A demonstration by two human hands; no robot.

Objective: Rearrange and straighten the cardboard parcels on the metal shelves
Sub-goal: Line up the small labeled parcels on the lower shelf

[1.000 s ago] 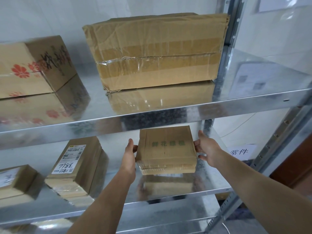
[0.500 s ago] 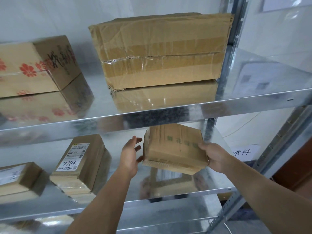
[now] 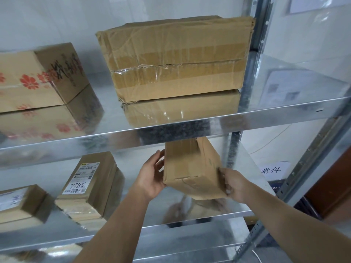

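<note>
So a second earlier the small parcel (image 3: pixel 190 168) was lying flat, printed face up, with a hand on each side. By this frame it had been tipped up on end and looked lifted clear of the lower shelf (image 3: pixel 245 162). It hung straight below the big taped parcel (image 3: pixel 176 59), just under the lip of the upper shelf (image 3: pixel 190 126).

The right hand (image 3: pixel 235 185) had its fingers clamped round the bottom right corner, doing the carrying I reckon. The left hand (image 3: pixel 151 177), off the box half a second back, was on it again, fingers straight and apart against its left side.

My read: they were mid-turn, re-orienting it before setting it down square, so this one wasn't straightened yet.

Materials: the small parcel was plain brown cardboard, soft-cornered, with a dented flap and some tape on the near face. The big taped parcel looked rougher, all wrinkles, with clear tape puckering along the middle. The shelves were bright galvanised steel, shiny enough to mirror the boxes, so probably slippery.

Below and left of the big taped parcel sat a slim labelled box (image 3: pixel 89 179), skewed. Level with it, to the left, was a flower-print carton (image 3: pixel 34 78).
</note>
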